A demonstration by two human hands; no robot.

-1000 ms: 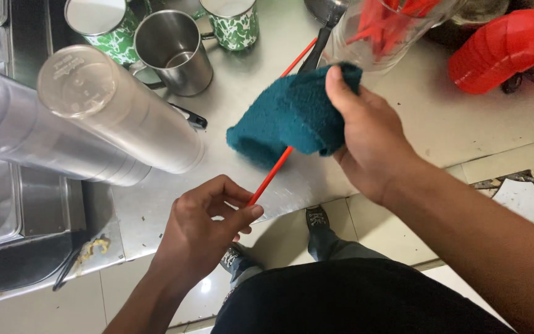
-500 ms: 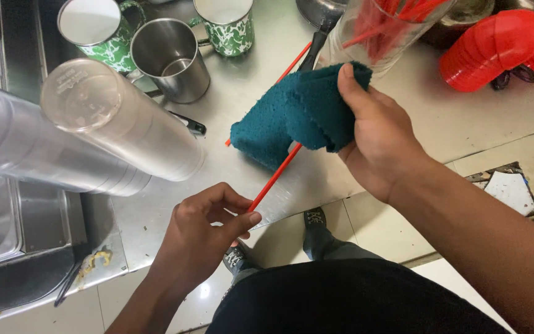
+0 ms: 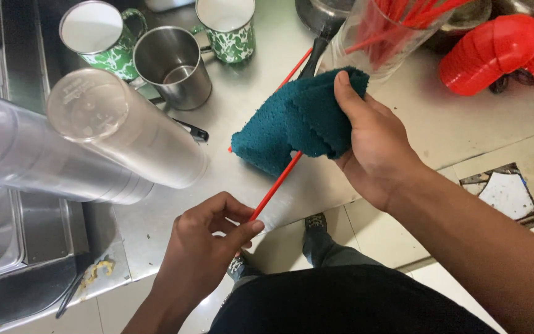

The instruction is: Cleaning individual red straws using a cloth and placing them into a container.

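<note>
Both hands worked over a steel counter (image 3: 440, 133). Left hand (image 3: 208, 244), at about 7 o'clock in the view, was nearly closed, thumb and forefinger pinching the lower end of a thin red straw (image 3: 276, 185). Right hand (image 3: 372, 145), near centre, was curled around a folded teal cloth (image 3: 292, 127), thumb pressed on top of it; the cloth wrapped the straw's middle, and the straw's far end poked out toward 12 o'clock beside a black handle (image 3: 315, 55).

At 9 o'clock lay a stack of clear plastic cups (image 3: 63, 154) on its side, its closed bottom pointing toward the cloth and overhanging the counter just beside the left hand's working space. Behind it, at 11 o'clock, stood three mugs: two green-and-white patterned ones (image 3: 103, 40) and one plain steel mug (image 3: 174, 65) between them. At 1 o'clock a clear glass (image 3: 384, 43) held a bunch of red straws, too many and too overlapped to count. At 2 o'clock sat a stack of red cups (image 3: 492, 52) on its side. A steel sink (image 3: 13, 229) filled the 8 o'clock edge. Below the counter, tiled floor and one dark shoe (image 3: 316, 238) showed
</note>
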